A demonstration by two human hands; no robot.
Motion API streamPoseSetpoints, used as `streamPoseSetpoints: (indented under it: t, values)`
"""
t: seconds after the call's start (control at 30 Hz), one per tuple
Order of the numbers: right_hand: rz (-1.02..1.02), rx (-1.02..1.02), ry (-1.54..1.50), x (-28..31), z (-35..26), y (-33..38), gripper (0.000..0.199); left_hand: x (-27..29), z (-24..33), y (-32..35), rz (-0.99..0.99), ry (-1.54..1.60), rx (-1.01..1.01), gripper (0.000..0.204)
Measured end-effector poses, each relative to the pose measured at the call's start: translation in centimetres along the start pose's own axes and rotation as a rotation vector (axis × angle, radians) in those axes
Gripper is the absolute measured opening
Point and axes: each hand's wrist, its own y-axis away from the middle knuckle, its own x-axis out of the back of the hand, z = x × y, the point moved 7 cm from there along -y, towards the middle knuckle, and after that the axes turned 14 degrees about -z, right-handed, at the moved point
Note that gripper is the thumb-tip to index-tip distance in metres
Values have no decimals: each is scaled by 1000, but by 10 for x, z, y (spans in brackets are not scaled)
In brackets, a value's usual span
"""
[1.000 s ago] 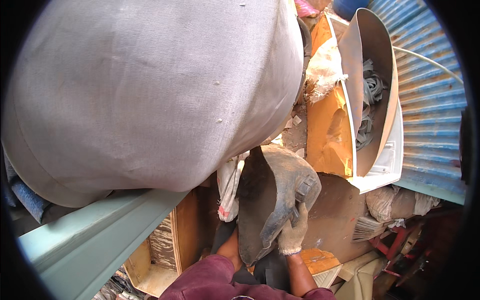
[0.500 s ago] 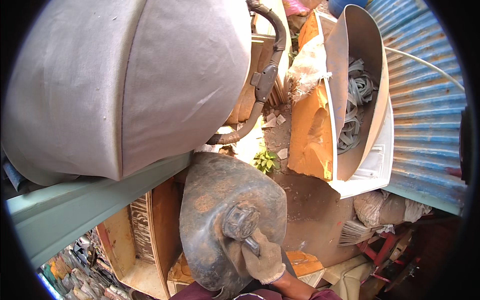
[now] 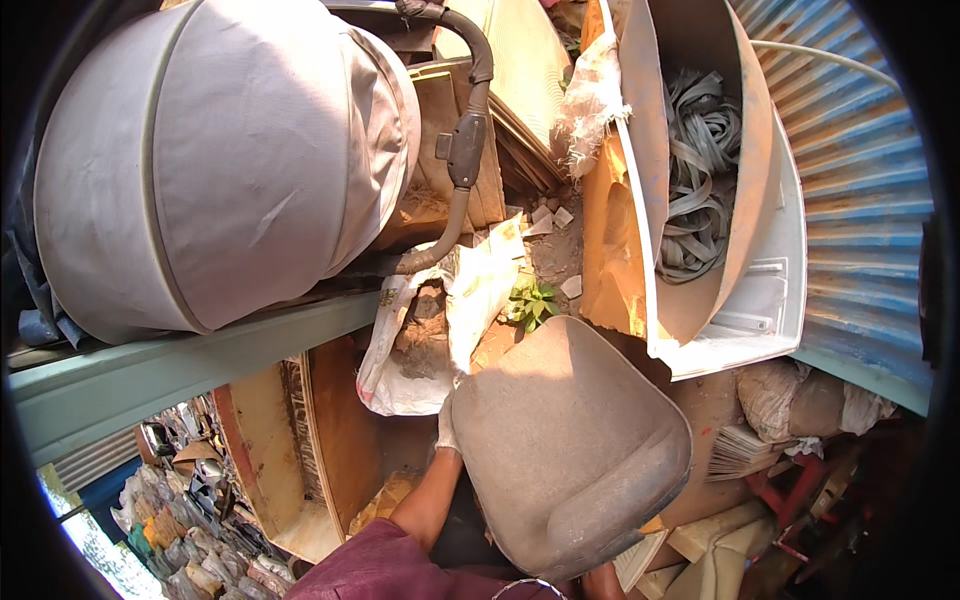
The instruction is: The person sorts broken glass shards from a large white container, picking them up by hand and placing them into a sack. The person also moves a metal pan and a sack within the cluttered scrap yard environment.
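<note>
Along the far left edge, a grey-green metal beam (image 3: 180,365) runs slantwise, and above it rests a big rounded grey fabric-covered shell (image 3: 220,160) with a pale seam band curving down its side. Below the beam, a heap of mixed scrap (image 3: 190,500) shows small and far down, beside an open orange-brown wooden box (image 3: 300,450). Right of the shell, a dark curved hose with a plastic fitting (image 3: 465,150) bends downward over stacked brown boards (image 3: 520,90). Under the hose lies a crumpled white plastic sack (image 3: 470,300) holding clods of earth, and just beside it a small green plant (image 3: 530,302) grows from the dirt floor. At lower centre, the left hand (image 3: 446,425), in a whitish glove, grips the left rim of a broad, dusty grey moulded plastic seat shell (image 3: 570,440), which fills the middle of the view, tilted, its smooth back facing up. A maroon sleeve (image 3: 390,560) covers the arm below. Only a sliver of the right hand (image 3: 600,580) shows at the seat's lower edge, touching it; whether its fingers are closed I cannot tell. Further right, a white plastic casing (image 3: 770,300) stands on edge, with a tan curved panel inside it and a tangle of grey straps (image 3: 700,170). At the far right rises a blue corrugated metal sheet (image 3: 860,160), with 1 red metal frame (image 3: 790,500) low beneath it.
</note>
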Motion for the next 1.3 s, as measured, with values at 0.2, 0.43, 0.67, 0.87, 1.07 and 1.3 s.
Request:
streamPoseSetpoints:
  t: [0.2,0.43,0.67,0.87,1.07,1.3]
  values:
    - [250,-2,-521,81,42,-49,43,-37,2,30,392,79,103,27]
    - [589,41,-712,207,118,-158,47,-130,125,24,220,-1781,-210,40]
    - [542,-203,-925,224,184,-227,50,-178,224,-7,223,-2509,-735,65]
    - [227,-241,77,52,139,-225,57,-117,183,104,216,-1508,-199,28]
    - [-439,-116,560,-219,122,-302,42,-14,173,103,474,-550,117,89]
    - [-719,-193,981,-375,118,-297,36,-9,223,-19,268,-276,-201,52]
